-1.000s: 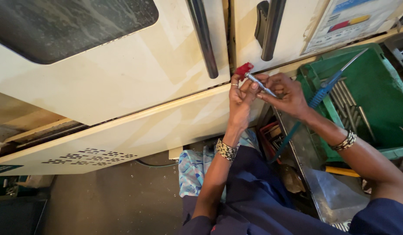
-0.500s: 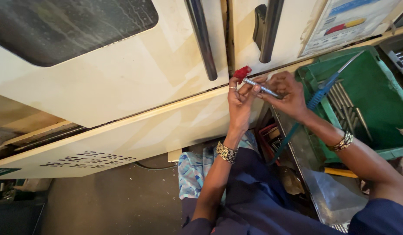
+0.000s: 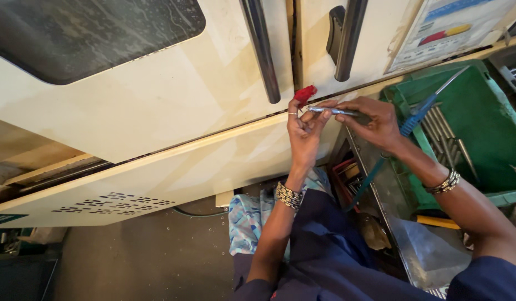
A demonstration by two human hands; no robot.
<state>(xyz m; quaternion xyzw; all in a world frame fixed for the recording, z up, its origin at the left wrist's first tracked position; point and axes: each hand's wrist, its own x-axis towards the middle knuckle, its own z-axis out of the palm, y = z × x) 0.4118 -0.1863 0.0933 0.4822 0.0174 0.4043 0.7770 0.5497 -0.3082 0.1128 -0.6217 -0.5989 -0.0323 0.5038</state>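
My left hand is raised in front of a cream machine panel and pinches a small red piece between thumb and fingers. My right hand grips a thin silver metal pin, whose tip points left and touches the left hand's fingers just below the red piece. Both wrists wear beaded bracelets. The hands meet just below two dark vertical door handles.
A green plastic crate at the right holds several long metal pins and a blue-handled tool. Below it sit a metal tray and a box of small parts. A dark window fills the upper left. Grey floor lies lower left.
Both hands have stayed together at the same spot on the panel. The view has shifted slightly; the pin and red piece remain held.
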